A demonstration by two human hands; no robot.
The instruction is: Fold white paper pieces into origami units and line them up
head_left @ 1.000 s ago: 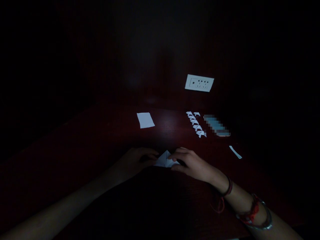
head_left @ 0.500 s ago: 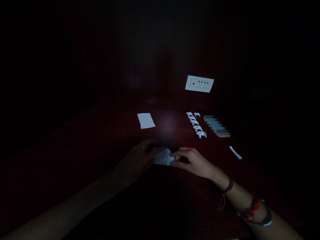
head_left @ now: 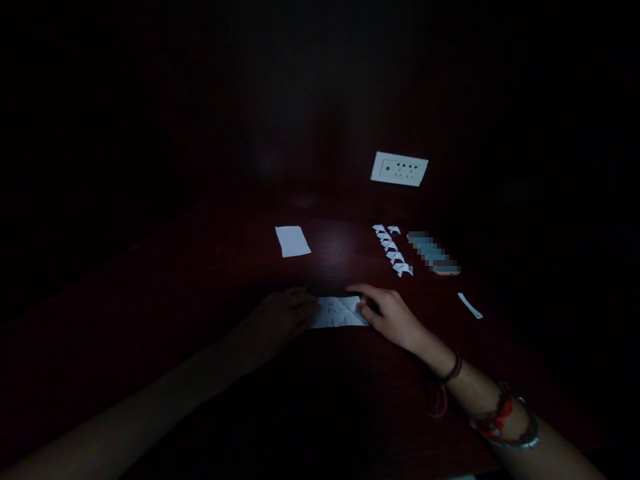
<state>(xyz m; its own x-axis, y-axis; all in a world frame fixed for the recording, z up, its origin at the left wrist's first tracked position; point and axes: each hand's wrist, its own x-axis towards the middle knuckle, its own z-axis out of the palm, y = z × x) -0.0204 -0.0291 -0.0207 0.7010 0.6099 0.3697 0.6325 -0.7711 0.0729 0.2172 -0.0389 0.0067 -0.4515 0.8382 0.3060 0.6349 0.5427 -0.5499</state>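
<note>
A creased strip of paper [head_left: 340, 312] with small dark print lies flat on the dark red table, between my hands. My left hand [head_left: 283, 319] rests at its left end, fingers over the paper edge, in deep shadow. At the right end is my right hand [head_left: 387, 313], its index finger stretched out above the strip and its other fingers curled at the paper's edge. Whether either hand grips the paper is hard to make out; both seem to lie on it with fingers apart.
A white sheet stack [head_left: 293, 241] lies behind the strip. To the right are several small folded paper pieces [head_left: 389, 245], a phone [head_left: 433, 253] with a blurred screen and a thin paper strip [head_left: 470, 305]. A socket panel [head_left: 399, 169] is on the back wall of the table [head_left: 225, 267].
The paper between my hands shows wider and more opened out, with creases visible. My right hand has shifted slightly right and its index finger has lifted away; my left hand has drawn slightly left.
</note>
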